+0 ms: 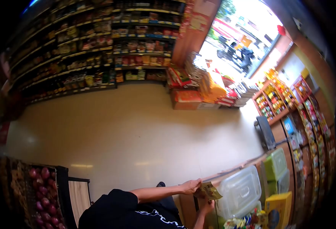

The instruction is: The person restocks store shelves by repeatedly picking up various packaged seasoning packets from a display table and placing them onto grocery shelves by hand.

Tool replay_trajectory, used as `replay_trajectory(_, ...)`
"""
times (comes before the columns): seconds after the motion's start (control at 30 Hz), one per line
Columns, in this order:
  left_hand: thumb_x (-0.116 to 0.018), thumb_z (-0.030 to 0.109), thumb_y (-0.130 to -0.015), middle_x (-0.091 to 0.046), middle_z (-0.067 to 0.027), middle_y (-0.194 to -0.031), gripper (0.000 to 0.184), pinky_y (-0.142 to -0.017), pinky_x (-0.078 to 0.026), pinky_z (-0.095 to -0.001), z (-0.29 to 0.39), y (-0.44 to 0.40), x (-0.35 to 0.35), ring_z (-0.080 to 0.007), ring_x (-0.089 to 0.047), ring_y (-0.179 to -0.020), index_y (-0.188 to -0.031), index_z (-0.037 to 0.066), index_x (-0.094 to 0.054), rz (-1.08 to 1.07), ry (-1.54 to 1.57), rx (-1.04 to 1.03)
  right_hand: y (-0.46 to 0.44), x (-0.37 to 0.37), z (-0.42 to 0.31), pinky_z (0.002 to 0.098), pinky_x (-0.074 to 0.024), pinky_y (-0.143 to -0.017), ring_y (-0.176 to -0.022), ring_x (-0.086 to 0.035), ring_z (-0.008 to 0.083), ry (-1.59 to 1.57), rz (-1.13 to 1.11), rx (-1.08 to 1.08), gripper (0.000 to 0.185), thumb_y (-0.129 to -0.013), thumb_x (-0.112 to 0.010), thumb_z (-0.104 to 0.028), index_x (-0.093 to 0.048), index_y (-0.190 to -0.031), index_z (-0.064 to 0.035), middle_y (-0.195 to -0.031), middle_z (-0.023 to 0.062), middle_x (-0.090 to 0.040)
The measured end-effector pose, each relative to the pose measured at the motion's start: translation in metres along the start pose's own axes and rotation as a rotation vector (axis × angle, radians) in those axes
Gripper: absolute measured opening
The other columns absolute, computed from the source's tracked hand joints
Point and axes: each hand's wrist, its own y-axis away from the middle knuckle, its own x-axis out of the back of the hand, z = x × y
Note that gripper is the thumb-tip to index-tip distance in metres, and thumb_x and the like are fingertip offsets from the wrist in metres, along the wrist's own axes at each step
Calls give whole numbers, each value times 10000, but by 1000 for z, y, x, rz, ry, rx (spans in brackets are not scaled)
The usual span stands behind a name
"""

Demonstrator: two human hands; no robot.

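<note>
My left hand [192, 186] reaches in from the left with its fingers closed on the upper left corner of a flat, crinkled yellow-brown packet [210, 189]. Below it, my right hand [207, 207] pinches the lower edge of the same packet. The print on the packet is too small to read. Just right of the packet sits a large bin with a translucent lid [239, 191]. Several small colourful packs [246, 221] lie below that lid, close to my right hand.
A yellow box [278, 209] and green lidded bins [276, 165] stand to the right. Red onions [45, 204] fill a crate at lower left. Stocked shelves [141, 40] line the back, with stacked goods [213, 89] by the doorway. Pale floor [129, 126] lies between.
</note>
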Motion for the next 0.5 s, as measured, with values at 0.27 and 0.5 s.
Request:
replay_trajectory(0.27,-421,337,-984,-640,-248,-907,301,-750,-496,-497,-47,53,232,-451,-615,-889,-1119,69,-446,691,-90,261,11,-273,-86,263,-477,-790,-900,-587,123,-462,-810,-46,255,-901,-650,-97,-540,-1118,-20,-1028,58,-637)
replay_trajectory(0.5,-500,190,-991,-620,-87,-859,193,-710,-486,-285,-100,105,400,-127,-583,-781,-1086,25,-469,1216,65,201,69,-489,-168,239,-496,-668,-743,-587,92,-438,-1104,-152,144,-921,-623,-115,-575,-992,0,-895,56,-652)
